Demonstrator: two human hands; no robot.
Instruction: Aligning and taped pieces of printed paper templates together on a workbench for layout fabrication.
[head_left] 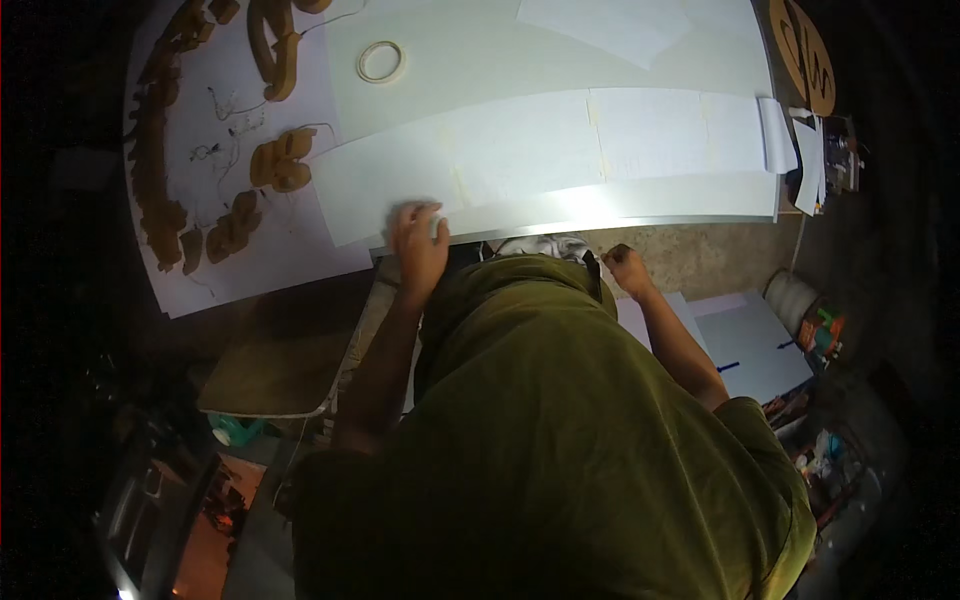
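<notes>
Over the near edge of a white table [470,75], my left hand [419,247] lies with its fingers spread on the lower border of a long paper strip [530,140]. The strip is made of white sheets joined by pale tape seams and runs along the table's front. At my right hip, beside the hem of my green shirt, my right hand [627,271] is held with curled fingers. What it grips, if anything, is hidden. A roll of masking tape [402,66] lies flat beyond the strip.
Several brown cut-out shapes [283,160] with thin wires cover the left of the table. A loose paper sheet [610,25] lies at the far side, and a rolled sheet end [776,135] at the right. Behind on my right are a board [750,335] and a white spool [790,300].
</notes>
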